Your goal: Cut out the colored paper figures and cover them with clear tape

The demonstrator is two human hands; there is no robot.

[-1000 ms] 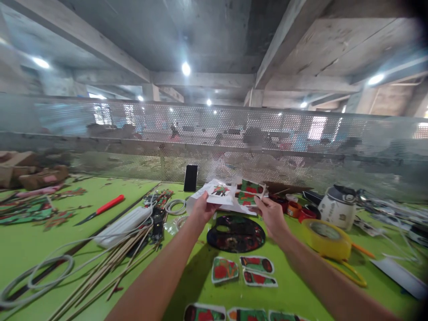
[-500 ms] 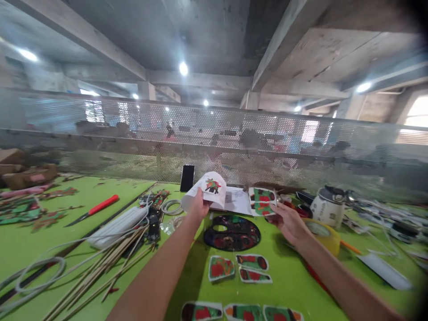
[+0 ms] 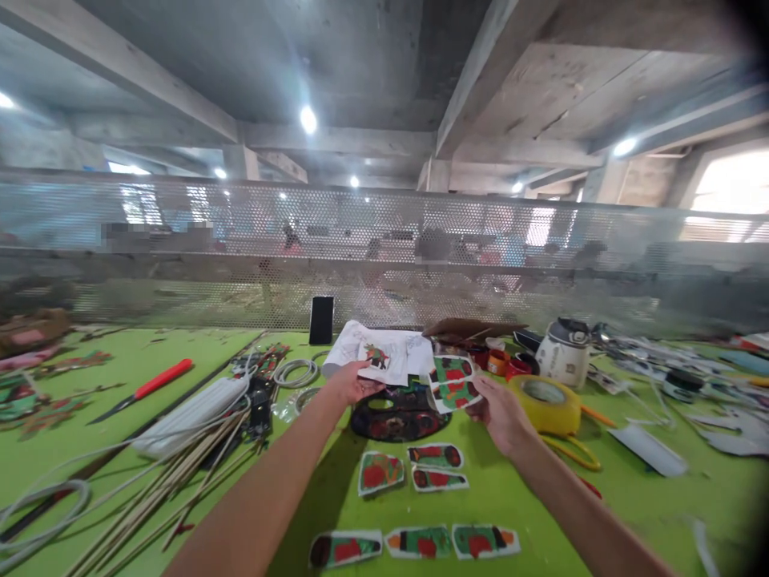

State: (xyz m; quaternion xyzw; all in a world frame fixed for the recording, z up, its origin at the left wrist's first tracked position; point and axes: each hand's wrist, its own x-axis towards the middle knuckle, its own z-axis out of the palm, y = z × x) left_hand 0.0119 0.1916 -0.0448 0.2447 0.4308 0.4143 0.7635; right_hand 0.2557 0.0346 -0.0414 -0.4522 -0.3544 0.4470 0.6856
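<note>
My left hand (image 3: pixel 352 383) pinches the near edge of a white paper sheet (image 3: pixel 384 354) printed with a small red and green figure. My right hand (image 3: pixel 500 409) grips a painted red and green paper cut-out (image 3: pixel 452 384) just right of that sheet. Both are held above a dark paint-smeared palette (image 3: pixel 393 418) lying on the green table (image 3: pixel 529 513). Several more painted cut-outs (image 3: pixel 408 474) lie nearer me in two rows.
A black phone (image 3: pixel 321 320) leans against the mesh screen. Left lie bamboo sticks (image 3: pixel 174 481), white cables (image 3: pixel 36 513), a white power strip (image 3: pixel 189 413) and a red-handled knife (image 3: pixel 147 389). Right stand a yellow tape roll (image 3: pixel 544 401), a white kettle (image 3: pixel 561 362) and small paint pots (image 3: pixel 497 362).
The curled white sheet has come down flatter in my left hand. My right hand has taken up the cut-out and drawn it nearer. The view has swung slightly right.
</note>
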